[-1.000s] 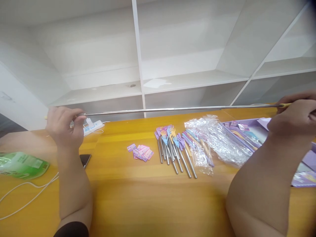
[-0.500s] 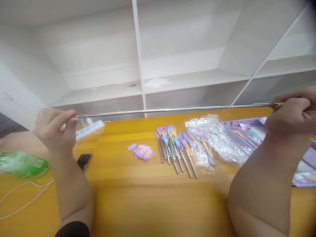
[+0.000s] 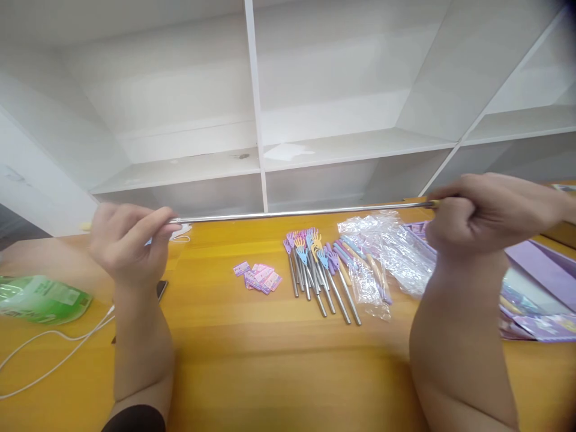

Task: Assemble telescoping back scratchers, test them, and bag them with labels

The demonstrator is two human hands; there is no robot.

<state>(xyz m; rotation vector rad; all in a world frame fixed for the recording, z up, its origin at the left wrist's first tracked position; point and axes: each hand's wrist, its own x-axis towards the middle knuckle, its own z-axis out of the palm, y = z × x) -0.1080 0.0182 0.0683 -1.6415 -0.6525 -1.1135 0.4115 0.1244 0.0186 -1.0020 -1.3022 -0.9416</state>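
Note:
A thin silver telescopic rod [image 3: 297, 212] stretches level across the view above the table's back edge. Its left end is pinched in my left hand [image 3: 135, 240], with a yellowish tip showing beyond the fingers. My right hand [image 3: 472, 210] is closed round the other end, where a bit of yellow shows. Below the rod lies a pile of metal rods with small coloured hand-shaped heads [image 3: 315, 258]. Left of them are several pink and purple cards [image 3: 262, 278]. Coloured handles [image 3: 355, 255] lie to the right, partly under clear plastic bags [image 3: 400, 252].
A purple box [image 3: 544, 273] with packets stands behind my right forearm. At the left are a green packet [image 3: 45, 300], a white cable [image 3: 58, 336] and a dark phone [image 3: 162, 290], mostly hidden by my arm. White shelving [image 3: 360, 144] rises behind the wooden table [image 3: 288, 384].
Both hands have moved inward, my right hand farther, and the rod between them is shorter. It also sits slightly lower. The pile and cards have not moved.

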